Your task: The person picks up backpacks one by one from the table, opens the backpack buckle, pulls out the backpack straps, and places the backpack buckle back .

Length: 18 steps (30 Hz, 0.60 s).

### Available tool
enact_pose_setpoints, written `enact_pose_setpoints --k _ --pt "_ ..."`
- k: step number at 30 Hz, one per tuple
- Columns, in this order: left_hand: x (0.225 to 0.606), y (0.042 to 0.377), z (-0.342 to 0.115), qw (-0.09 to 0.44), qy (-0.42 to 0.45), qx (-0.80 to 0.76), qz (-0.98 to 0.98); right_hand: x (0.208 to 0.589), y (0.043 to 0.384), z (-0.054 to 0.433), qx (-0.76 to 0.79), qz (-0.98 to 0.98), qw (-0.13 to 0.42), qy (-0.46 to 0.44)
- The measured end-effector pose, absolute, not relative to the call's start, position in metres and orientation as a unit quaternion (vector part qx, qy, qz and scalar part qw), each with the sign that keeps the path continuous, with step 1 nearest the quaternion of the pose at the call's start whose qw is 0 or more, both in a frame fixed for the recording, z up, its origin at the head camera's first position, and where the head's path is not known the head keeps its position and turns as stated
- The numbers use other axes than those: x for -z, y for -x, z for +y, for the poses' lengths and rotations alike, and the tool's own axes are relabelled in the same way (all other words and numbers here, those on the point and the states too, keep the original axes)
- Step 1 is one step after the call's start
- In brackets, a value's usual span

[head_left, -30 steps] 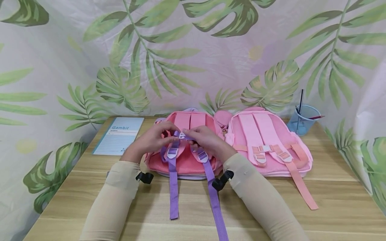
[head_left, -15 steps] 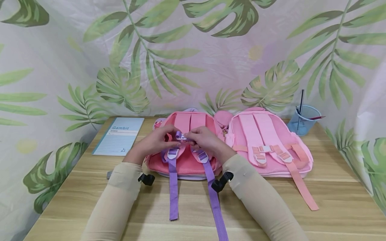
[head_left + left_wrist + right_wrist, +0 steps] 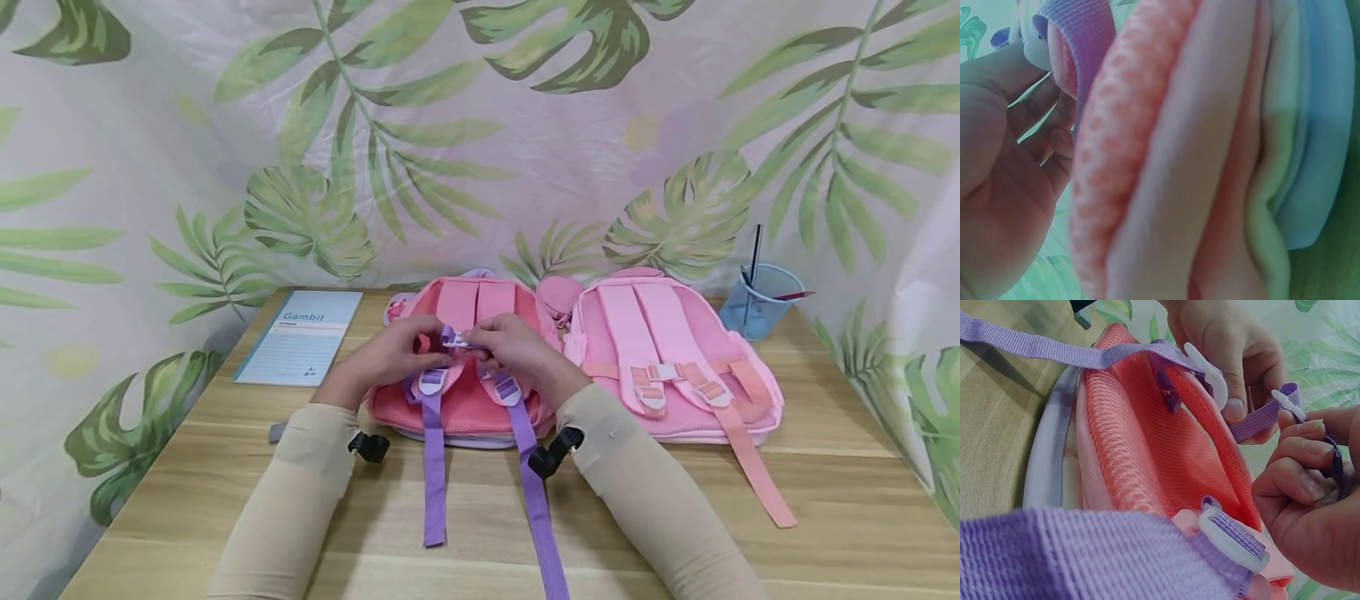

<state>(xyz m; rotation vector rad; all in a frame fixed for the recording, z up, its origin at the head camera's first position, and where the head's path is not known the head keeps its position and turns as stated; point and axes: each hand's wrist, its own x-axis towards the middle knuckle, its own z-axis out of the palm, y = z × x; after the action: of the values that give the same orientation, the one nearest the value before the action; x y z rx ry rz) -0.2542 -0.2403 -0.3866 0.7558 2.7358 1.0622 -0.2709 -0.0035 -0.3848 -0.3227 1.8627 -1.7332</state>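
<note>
A coral backpack (image 3: 472,412) with purple webbing lies back-panel up, in front of me. Above its shoulder straps, my right hand (image 3: 521,350) pinches a small white buckle (image 3: 1286,403) on the purple chest strap (image 3: 1260,422) between thumb and curled fingers. My left hand (image 3: 393,350) holds the same strap just left of the buckle, thumb in front and fingers behind, as the right wrist view shows. White adjusters (image 3: 432,381) sit at the lower ends of the shoulder straps, with long purple tails hanging toward me. Fingers partly cover the buckle.
A light pink backpack (image 3: 686,417) lies against the coral one on the right, its peach strap tail (image 3: 761,483) trailing forward. A blue notebook (image 3: 300,337) lies at the left. At the back right stands a blue mesh pen cup (image 3: 753,312) on the wooden table (image 3: 360,533).
The buckle has tilted flatter between my hands, and my left fingers have shifted slightly from it along the purple strap. The right hand keeps its pinch. The head view has turned slightly.
</note>
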Motion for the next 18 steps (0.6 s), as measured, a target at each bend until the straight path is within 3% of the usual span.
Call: enact_pose_setpoints --k 18 --pt "0.403 0.257 -0.236 0.065 -0.273 -0.308 0.909 0.382 0.269 -0.002 0.679 0.668 0.279 0.122"
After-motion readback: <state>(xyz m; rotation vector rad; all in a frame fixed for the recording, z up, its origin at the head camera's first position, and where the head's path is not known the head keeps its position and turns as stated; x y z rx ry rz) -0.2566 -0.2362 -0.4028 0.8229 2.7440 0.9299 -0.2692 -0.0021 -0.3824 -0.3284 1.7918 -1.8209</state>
